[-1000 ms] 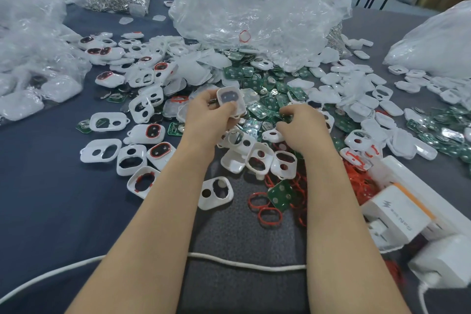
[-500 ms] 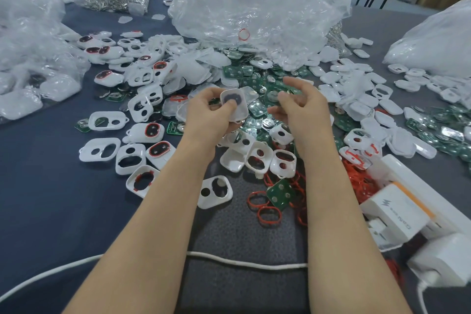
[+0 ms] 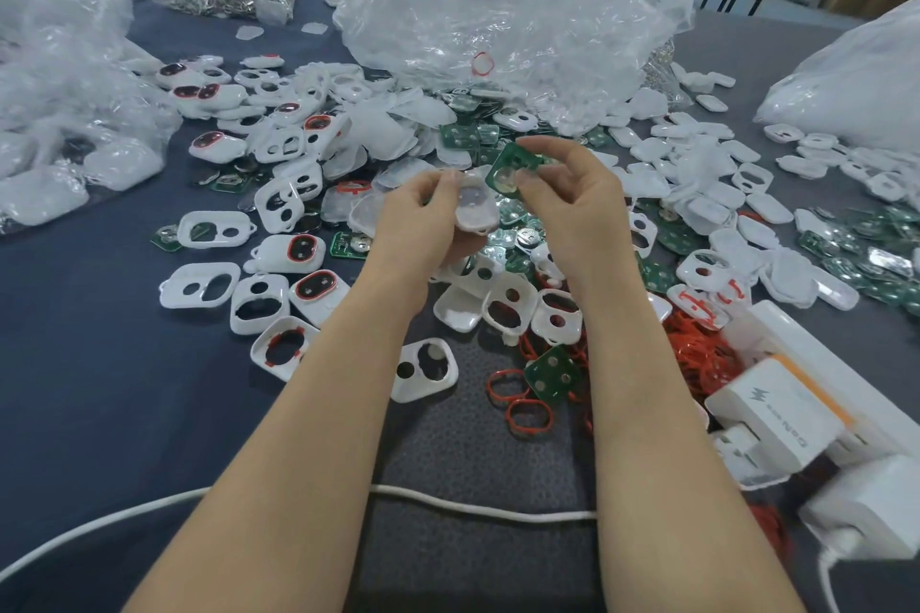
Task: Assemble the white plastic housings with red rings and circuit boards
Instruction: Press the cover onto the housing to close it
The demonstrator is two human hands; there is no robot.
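R hand lifted off pile, now pinches board beside housing in L hand.

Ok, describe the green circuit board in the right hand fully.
The circuit board is a thin green square with a pale shiny round disc on its face. It is tilted, held in the air, pinched at its right edge by the right hand. Its lower left corner sits beside the white housing in the left hand; whether they touch is unclear.
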